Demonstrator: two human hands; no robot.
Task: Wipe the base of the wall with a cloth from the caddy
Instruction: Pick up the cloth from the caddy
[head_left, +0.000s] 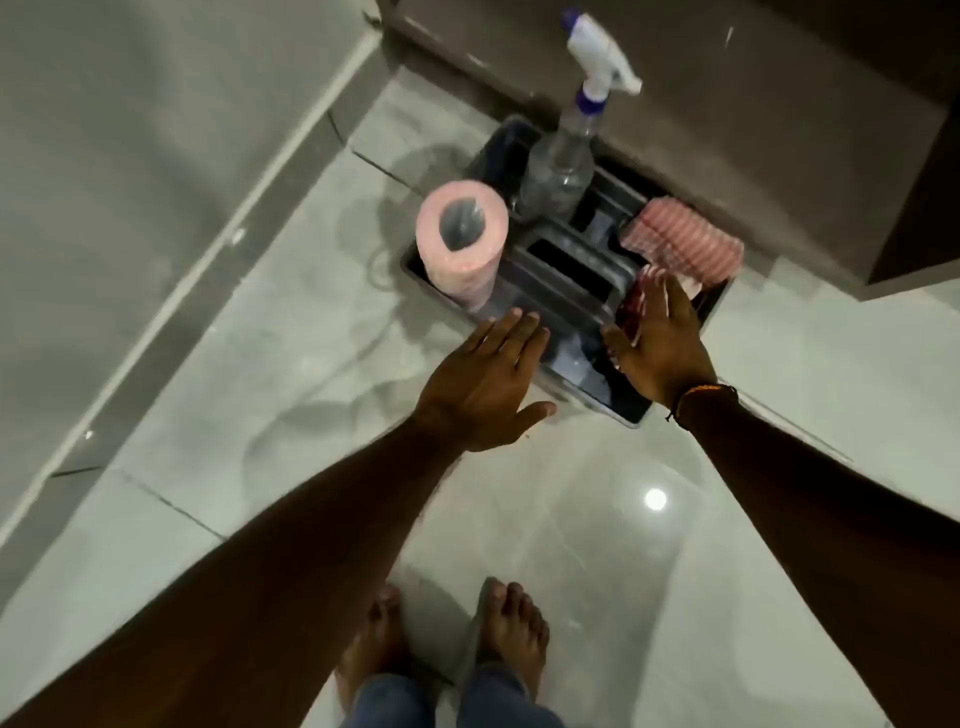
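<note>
A grey wall (104, 156) runs down the left, meeting the glossy pale tiled floor (311, 291) along a light skirting strip (218, 249). The left hand (485, 387) hovers flat and empty, fingers spread, at the near edge of the dark plastic caddy (571, 291) (a pink paper roll (462, 239) and a clear spray bottle (563, 166) stand in it). The right hand (660, 343), also spread and empty, reaches over a folded red-and-white striped cloth (683, 241) in the caddy's right compartment. Bare feet (511, 629) stand below.

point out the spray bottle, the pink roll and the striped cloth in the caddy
spray bottle (558, 174): head view, on its clear body
pink roll (462, 244): head view, on its top rim
striped cloth (683, 244): head view, on its folded top
</note>
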